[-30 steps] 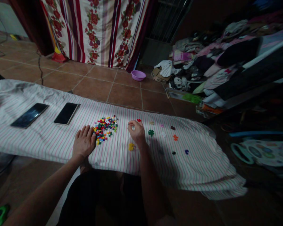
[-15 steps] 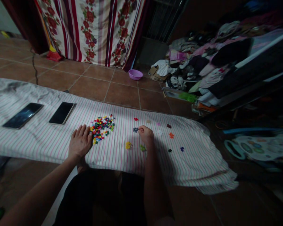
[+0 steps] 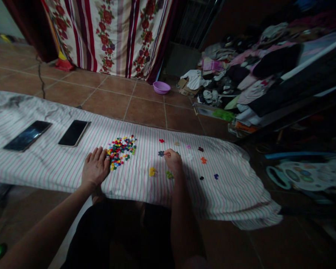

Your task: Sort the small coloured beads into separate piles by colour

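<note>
My left hand (image 3: 96,167) lies flat on the striped cloth (image 3: 140,190), fingers stretched out, its fingertips at the left edge of a pile of small multicoloured pieces (image 3: 120,147). Beside a small dark grey cluster of pieces (image 3: 160,153), my right hand (image 3: 173,160) has its fingers pinched together; whatever sits between them is too small to make out. Close to that hand lie a yellow cluster (image 3: 152,171) and a lime green cluster (image 3: 169,174). Farther right are orange pieces (image 3: 203,160), dark blue pieces (image 3: 216,176), black pieces (image 3: 201,178) and brown pieces (image 3: 200,149). Red pieces (image 3: 161,141) lie beyond.
Two phones, one black (image 3: 28,135) and one with a pale case (image 3: 74,133), lie on the cloth at the left. Past the far edge, a purple basin (image 3: 161,87) stands on the tiled floor. Heaped clothes (image 3: 235,71) fill the back right.
The view has shifted very slightly. My right hand stays pinched beside the dark grey cluster, and my left hand rests in the same place.
</note>
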{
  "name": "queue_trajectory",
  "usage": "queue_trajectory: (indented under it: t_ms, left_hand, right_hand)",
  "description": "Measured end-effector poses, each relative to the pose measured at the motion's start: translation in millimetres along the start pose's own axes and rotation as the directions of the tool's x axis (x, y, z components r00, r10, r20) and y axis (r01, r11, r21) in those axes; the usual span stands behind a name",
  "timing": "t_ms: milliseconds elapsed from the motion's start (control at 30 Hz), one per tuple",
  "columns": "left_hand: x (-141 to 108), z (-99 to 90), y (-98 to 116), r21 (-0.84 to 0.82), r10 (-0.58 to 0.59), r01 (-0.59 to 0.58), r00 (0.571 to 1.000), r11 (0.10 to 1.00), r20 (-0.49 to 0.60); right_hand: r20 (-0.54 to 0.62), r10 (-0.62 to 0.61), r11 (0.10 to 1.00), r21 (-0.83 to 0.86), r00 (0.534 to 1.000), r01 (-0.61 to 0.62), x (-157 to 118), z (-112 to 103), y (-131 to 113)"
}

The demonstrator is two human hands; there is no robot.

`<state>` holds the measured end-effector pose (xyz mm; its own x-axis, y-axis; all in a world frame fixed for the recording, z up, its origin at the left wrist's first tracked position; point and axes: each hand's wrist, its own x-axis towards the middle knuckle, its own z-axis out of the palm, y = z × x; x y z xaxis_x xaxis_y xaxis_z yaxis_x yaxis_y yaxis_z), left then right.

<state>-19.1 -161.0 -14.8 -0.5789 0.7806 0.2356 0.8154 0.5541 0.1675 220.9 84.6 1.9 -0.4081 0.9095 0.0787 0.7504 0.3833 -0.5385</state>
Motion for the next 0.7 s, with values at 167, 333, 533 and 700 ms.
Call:
queue_trajectory:
  t_ms: [167,333,533,700]
  left_hand:
    - [-0.1,0.0,-0.4,-0.020,-0.014,0.014,1.000,1.000,0.006]
    - [-0.1,-1.1,0.5,-0.029,-0.005,0.005,1.000,1.000,0.003]
    - [0.7,-0.7,1.9,-0.031,-0.026,0.026,1.000,0.999,0.005]
    - [0.7,1.1,1.5,-0.014,-0.033,0.033,0.999,0.999,0.001]
  right_hand:
    - [0.032,-0.017,1.000,0.001,0.999,0.017,-1.0,1.1,1.1]
    - [0.023,-0.007,0.999,0.035,1.000,0.007,-0.6,3.7,3.0]
    - [-0.049,-0.088,0.995,0.032,0.995,0.090,3.4,1.1,-1.5]
    - [0.024,-0.238,0.968,0.092,0.971,0.234,-0.6,17.3,-36.2]
